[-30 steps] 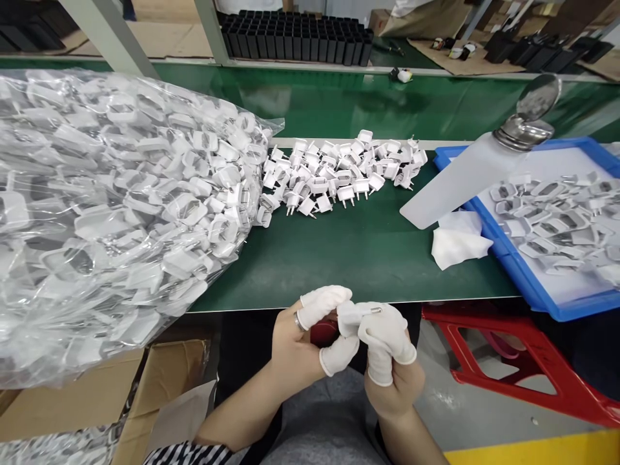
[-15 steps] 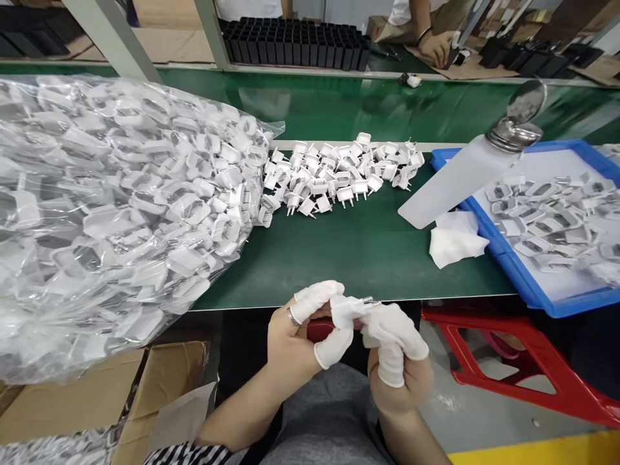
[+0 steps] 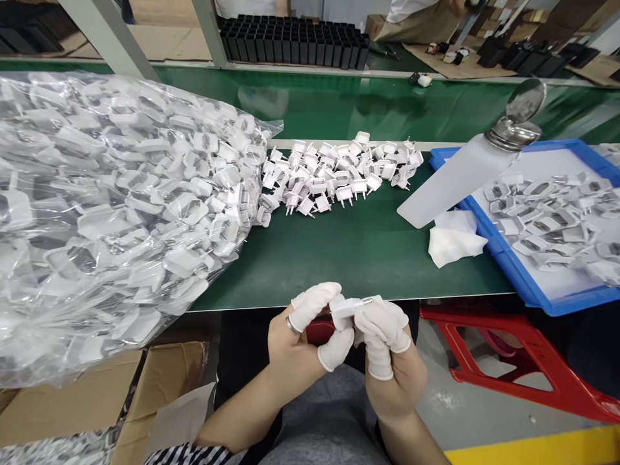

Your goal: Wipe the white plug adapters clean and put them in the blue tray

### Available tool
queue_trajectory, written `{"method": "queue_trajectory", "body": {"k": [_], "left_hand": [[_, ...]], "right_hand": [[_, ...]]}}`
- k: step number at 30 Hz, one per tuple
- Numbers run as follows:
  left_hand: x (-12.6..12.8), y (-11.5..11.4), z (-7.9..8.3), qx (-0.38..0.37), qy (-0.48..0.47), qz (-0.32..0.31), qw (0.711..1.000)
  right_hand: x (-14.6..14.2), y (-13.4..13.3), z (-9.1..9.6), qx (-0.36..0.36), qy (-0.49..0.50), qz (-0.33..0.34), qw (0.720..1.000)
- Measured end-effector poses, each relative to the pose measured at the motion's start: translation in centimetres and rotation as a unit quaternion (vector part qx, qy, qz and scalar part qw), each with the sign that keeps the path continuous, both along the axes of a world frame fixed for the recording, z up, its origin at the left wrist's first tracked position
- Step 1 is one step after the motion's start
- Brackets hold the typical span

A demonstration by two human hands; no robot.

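Observation:
In front of my lap, my left hand (image 3: pixel 305 336) pinches a white plug housing (image 3: pixel 343 311) between thumb and fingers, its metal pins pointing right. My right hand (image 3: pixel 392 349) is closed around a bunched white cloth (image 3: pixel 369 318), which presses against the pin end of the housing. White finger covers sleeve the fingertips of both hands. Beyond them, a loose pile of similar plug housings (image 3: pixel 334 171) lies on the green work surface (image 3: pixel 358 258). A large clear bag (image 3: pixel 145 194) full of these housings bulges on the left.
On the right, a blue tray (image 3: pixel 542 300) holds more housings. Beside it are a frosted bottle with a metal cap (image 3: pixel 455 174) and a folded white cloth (image 3: pixel 455 242). A red stool (image 3: pixel 523 381) and an opened cardboard box (image 3: pixel 62 407) stand below. Black cases (image 3: pixel 295 45) line the far bench.
My right hand has shifted slightly left along the pins, with the cloth nearer the housing body. My left hand has barely moved. Across the bench, another person's hand has withdrawn from the cardboard.

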State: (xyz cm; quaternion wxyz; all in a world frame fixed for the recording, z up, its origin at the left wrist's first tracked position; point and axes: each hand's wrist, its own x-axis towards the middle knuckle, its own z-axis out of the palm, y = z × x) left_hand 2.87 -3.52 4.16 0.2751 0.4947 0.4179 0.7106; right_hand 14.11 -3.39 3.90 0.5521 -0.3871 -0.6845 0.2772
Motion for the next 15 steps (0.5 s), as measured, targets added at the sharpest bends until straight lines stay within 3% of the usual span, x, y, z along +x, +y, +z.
{"method": "queue_trajectory", "body": {"k": [4, 6, 8, 12, 15], "left_hand": [[0.3, 0.1, 0.7, -0.079, -0.147, -0.066, 0.984], [0.2, 0.2, 0.8, -0.105, -0.195, -0.089, 0.971], [-0.1, 0.3, 0.7, -0.138, -0.227, -0.137, 0.954], [-1.3, 0.9, 0.5, -0.241, -0.255, -0.29, 0.89], [-2.0, 1.3, 0.6, -0.311, -0.235, -0.354, 0.85]], "right_hand": [[-0.4, -0.2, -0.5, -0.055, 0.138, 0.01, 0.989], [-0.7, 0.0, -0.4, -0.094, 0.229, 0.003, 0.969], [-0.6, 0.2, -0.2, -0.149, 0.277, 0.04, 0.948], [0.6, 1.2, -0.1, -0.22, 0.239, 0.185, 0.927], [1.5, 1.9, 0.0, -0.251, 0.21, 0.217, 0.92]]}}
